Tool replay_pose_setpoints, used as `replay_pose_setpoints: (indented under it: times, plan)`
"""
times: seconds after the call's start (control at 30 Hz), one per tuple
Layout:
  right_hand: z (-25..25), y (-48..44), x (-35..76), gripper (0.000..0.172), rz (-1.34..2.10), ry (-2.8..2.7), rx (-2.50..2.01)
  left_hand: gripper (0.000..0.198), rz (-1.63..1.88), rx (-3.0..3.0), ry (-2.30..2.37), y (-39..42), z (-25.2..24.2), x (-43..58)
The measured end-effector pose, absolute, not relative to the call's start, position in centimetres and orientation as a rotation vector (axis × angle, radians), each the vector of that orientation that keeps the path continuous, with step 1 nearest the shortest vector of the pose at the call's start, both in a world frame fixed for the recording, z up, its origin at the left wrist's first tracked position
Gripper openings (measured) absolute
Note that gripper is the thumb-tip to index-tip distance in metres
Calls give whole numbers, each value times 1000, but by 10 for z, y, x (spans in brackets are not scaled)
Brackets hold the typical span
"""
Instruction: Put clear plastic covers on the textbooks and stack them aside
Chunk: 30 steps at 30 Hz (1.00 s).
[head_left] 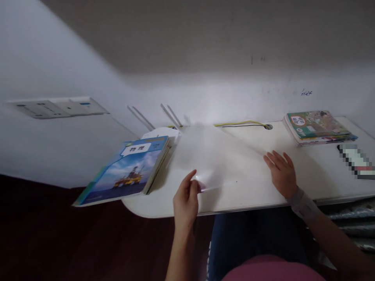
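Left grip (185, 199) is narrow, thumb and fingers pinched on a corner of a clear plastic sheet (211, 156), which rises in a glossy, blurred fold above the white surface (319, 175). Right grip (280, 173) is wide, its fingers spread and resting at the sheet's far edge. Thin and slippery-looking, the sheet lies across the middle of the smooth, round-cornered surface. Just beside it, a textbook (129, 171) with a glossy oil-rig cover juts past the edge. A book stack (318, 127) sits towards the back corner, and a yellow-and-black cable (243, 123) runs along the wall.
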State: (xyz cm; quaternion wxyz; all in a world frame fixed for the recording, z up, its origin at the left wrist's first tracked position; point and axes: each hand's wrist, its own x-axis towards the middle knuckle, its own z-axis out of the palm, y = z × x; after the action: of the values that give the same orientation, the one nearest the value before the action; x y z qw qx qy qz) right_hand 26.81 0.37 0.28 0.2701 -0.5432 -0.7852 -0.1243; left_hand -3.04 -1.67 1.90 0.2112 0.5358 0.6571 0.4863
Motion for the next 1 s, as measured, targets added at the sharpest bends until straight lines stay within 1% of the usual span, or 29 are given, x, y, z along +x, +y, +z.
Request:
replay_pose_setpoints:
  times: [0.13,0.27,0.43,0.53,0.6,0.7,0.8,0.9,0.97,1.0]
  plan:
    - [-9,-23,299,47,-431,-2215,-1531,42,993,1725,1951,-23,-22,-39]
    - [-30,-43,313,46,-320,-2340,-1609,39,784,2054,2012,-22,-37,-32]
    - [-49,-47,329,39,-112,-2431,-1581,36,636,2271,2110,-21,-45,-28]
    - [-51,-44,334,46,-57,-2470,-1530,36,562,2258,2191,-24,-46,-25]
    - [-50,-42,334,48,-53,-2476,-1520,35,545,2225,2220,-25,-46,-23]
    - [-50,-37,336,43,-97,-2450,-1513,33,631,2212,2143,-21,-41,-29]
    - [-52,-27,342,41,-188,-2356,-1488,35,852,2191,2103,-6,-22,-60]
    - [-56,-12,353,41,-258,-2230,-1458,38,982,2068,2386,16,10,-119]
    - [-61,-4,359,42,-272,-2181,-1446,45,974,1832,2704,30,31,-169]
    - [-64,-2,361,43,-269,-2171,-1440,51,889,1671,2837,35,39,-193]
